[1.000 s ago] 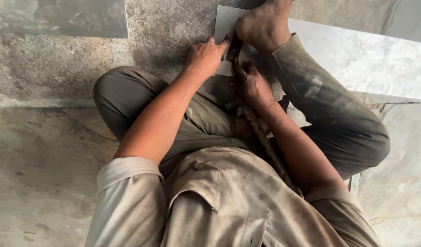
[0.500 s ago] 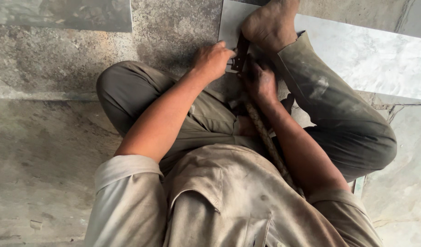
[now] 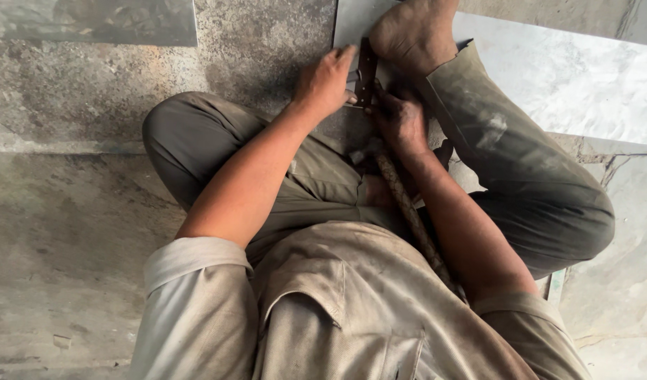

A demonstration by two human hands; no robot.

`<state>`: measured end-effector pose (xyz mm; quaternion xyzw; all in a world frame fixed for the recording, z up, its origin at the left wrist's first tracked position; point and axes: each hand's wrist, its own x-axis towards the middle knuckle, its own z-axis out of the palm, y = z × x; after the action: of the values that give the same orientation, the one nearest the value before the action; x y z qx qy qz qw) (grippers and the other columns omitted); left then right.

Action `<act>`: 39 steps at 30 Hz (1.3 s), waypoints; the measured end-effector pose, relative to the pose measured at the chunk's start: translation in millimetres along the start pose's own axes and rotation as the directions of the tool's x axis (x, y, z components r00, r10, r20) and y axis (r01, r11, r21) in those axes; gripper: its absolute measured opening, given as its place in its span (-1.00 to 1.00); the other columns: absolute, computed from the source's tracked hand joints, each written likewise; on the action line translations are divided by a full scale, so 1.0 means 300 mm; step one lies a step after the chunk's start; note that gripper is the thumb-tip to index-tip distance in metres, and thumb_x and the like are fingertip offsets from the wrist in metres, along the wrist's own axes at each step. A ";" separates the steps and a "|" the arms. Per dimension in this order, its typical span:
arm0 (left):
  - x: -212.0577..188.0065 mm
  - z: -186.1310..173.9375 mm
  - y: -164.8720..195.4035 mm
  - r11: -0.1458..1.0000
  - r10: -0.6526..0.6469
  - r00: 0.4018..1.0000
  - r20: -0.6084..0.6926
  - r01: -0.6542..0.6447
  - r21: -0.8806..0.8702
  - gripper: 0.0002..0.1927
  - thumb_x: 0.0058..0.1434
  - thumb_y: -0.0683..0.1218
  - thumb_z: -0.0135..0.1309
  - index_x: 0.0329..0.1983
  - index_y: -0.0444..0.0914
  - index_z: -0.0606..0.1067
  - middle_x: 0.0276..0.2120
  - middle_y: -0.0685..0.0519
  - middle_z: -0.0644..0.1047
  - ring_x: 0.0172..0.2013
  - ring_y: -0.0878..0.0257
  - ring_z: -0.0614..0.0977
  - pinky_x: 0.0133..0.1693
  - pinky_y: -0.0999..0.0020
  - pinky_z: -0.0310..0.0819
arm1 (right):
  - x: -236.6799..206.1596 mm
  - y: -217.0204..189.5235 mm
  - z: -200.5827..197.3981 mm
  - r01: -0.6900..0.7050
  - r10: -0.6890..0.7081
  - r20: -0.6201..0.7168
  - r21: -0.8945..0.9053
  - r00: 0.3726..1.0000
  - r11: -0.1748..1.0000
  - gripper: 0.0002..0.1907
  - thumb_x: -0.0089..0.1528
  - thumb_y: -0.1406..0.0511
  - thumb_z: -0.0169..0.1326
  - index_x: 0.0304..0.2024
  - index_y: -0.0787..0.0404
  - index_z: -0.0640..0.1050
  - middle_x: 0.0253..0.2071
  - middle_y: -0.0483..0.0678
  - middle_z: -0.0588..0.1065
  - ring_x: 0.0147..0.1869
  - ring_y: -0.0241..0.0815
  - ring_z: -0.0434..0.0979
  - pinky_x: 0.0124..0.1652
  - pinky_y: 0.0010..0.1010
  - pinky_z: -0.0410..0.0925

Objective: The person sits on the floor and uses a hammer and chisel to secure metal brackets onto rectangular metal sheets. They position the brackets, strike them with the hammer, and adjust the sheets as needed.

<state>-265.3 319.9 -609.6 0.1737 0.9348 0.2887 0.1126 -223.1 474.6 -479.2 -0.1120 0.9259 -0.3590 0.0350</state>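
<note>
Rusty-dark, flat metal strip (image 3: pixel 366 70) stands pinched between left hand (image 3: pixel 325 83) and grasping right hand (image 3: pixel 401 121).

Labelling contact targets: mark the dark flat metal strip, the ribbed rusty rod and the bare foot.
dark flat metal strip (image 3: pixel 366 69), head view, middle of strip.
ribbed rusty rod (image 3: pixel 409 211), head view, mid-shaft.
bare foot (image 3: pixel 416 32), head view, instep.
</note>
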 end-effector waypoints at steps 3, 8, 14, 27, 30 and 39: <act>0.008 0.003 -0.006 0.999 -0.049 0.997 0.064 0.049 0.005 0.01 -0.10 0.00 0.52 0.38 -0.22 0.24 0.05 -0.18 0.54 -0.08 -0.03 0.67 -0.11 0.13 0.62 | -0.007 0.012 0.007 -0.027 0.026 0.019 0.023 0.999 0.999 -0.51 0.18 0.24 0.39 0.14 0.23 0.62 -0.15 0.21 0.57 -0.14 0.17 0.58 -0.12 -0.15 0.45; 0.020 0.006 -0.004 0.990 -0.143 0.979 0.146 0.144 0.001 -0.04 -0.05 -0.04 0.50 0.40 -0.11 0.26 0.05 -0.11 0.55 -0.05 -0.02 0.67 -0.09 0.11 0.62 | -0.012 0.029 0.014 -0.058 0.058 0.038 0.000 0.998 0.998 -0.47 0.17 0.25 0.40 0.18 0.23 0.62 -0.20 0.25 0.55 -0.18 0.21 0.55 -0.15 -0.13 0.43; 0.040 0.014 -0.002 0.998 -0.056 0.998 0.019 0.056 0.000 -0.07 -0.13 -0.09 0.49 0.34 -0.11 0.33 0.06 -0.21 0.51 0.01 -0.08 0.64 -0.08 0.11 0.62 | -0.014 0.021 0.023 -0.034 0.035 -0.025 0.039 0.999 0.999 -0.53 0.17 0.29 0.38 0.13 0.21 0.63 -0.20 0.19 0.54 -0.16 0.13 0.57 -0.14 -0.18 0.45; 0.035 0.007 -0.019 0.996 0.003 0.998 0.058 -0.009 0.090 -0.36 0.30 -0.20 0.27 0.42 -0.05 0.35 -0.07 -0.09 0.58 -0.11 0.03 0.67 -0.08 0.07 0.58 | -0.032 0.061 0.066 -0.068 0.071 -0.051 0.044 0.996 0.997 -0.70 0.18 0.33 0.37 -0.04 0.25 0.68 -0.16 0.11 0.61 -0.12 0.07 0.64 -0.12 -0.24 0.48; 0.037 -0.019 -0.003 0.998 -0.028 0.994 0.109 0.021 0.067 -0.26 0.09 -0.11 0.39 0.35 -0.05 0.38 -0.11 -0.07 0.57 -0.11 0.03 0.66 -0.09 0.07 0.57 | -0.045 0.092 0.074 -0.062 0.065 -0.048 0.059 0.997 0.996 -0.67 0.17 0.33 0.36 -0.01 0.26 0.68 -0.17 0.12 0.61 -0.15 0.06 0.63 -0.14 -0.24 0.47; 0.038 -0.037 0.010 0.997 -0.059 0.990 0.128 0.052 0.054 -0.13 -0.10 -0.01 0.50 0.32 -0.03 0.39 -0.10 -0.02 0.57 -0.08 0.08 0.63 -0.05 0.08 0.54 | -0.043 0.081 0.071 -0.064 0.067 -0.044 0.063 0.997 0.996 -0.70 0.19 0.33 0.36 -0.03 0.26 0.68 -0.19 0.11 0.61 -0.19 0.04 0.64 -0.18 -0.25 0.49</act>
<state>-278.4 321.0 -600.3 0.1687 0.9369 0.2501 0.1764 -212.0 481.0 -511.6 -0.0720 0.9181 -0.3887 0.0287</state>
